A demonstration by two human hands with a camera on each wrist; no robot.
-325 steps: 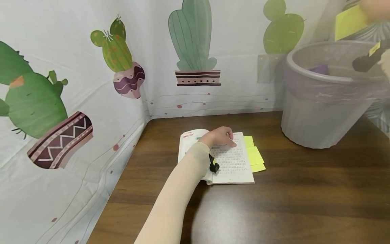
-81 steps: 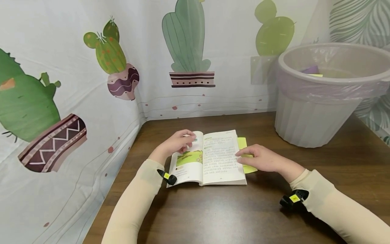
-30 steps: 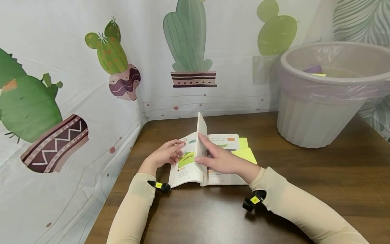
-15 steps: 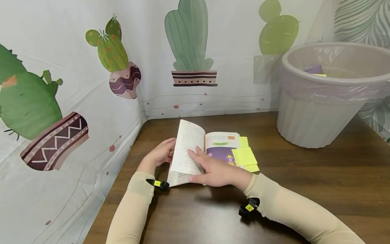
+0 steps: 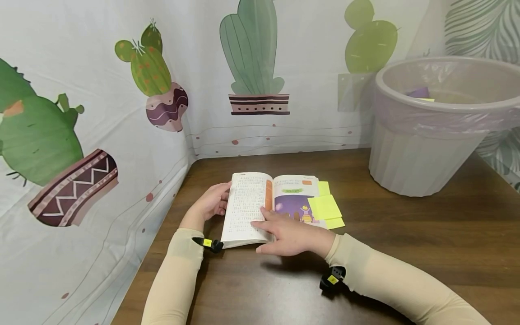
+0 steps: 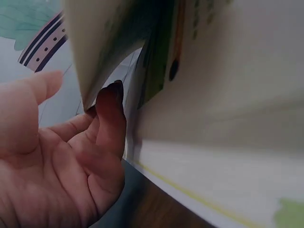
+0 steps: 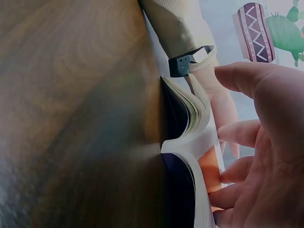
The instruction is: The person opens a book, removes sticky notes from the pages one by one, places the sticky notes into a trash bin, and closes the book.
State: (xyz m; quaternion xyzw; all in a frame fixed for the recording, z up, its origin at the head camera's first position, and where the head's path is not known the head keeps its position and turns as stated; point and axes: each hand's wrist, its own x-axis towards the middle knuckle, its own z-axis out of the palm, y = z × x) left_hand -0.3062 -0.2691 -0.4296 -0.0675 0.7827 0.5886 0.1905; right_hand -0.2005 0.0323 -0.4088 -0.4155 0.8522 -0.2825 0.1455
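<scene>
An open book [image 5: 243, 203] lies on the dark wooden table, with a text page on the left and a purple illustrated page on the right. My left hand [image 5: 209, 203] is at the book's left edge. In the left wrist view, its bent fingers [image 6: 111, 118] touch the page edges from below while the thumb stands apart. My right hand [image 5: 288, 234] rests with spread fingers on the left page near the spine, its palm over the lower right page. Yellow sticky notes [image 5: 327, 208] overlap the right page's outer edge and stick out beyond it.
A large grey bin [image 5: 410, 153] with a clear liner stands at the back right, with purple and yellow paper [image 5: 420, 93] inside. A white cactus-print curtain [image 5: 317, 131] runs along the back and left edges of the table.
A page block stood upright a second ago; my right hand has turned it over to the left, baring the purple page. Earlier, my left hand moved from the right page to the left edge.
</scene>
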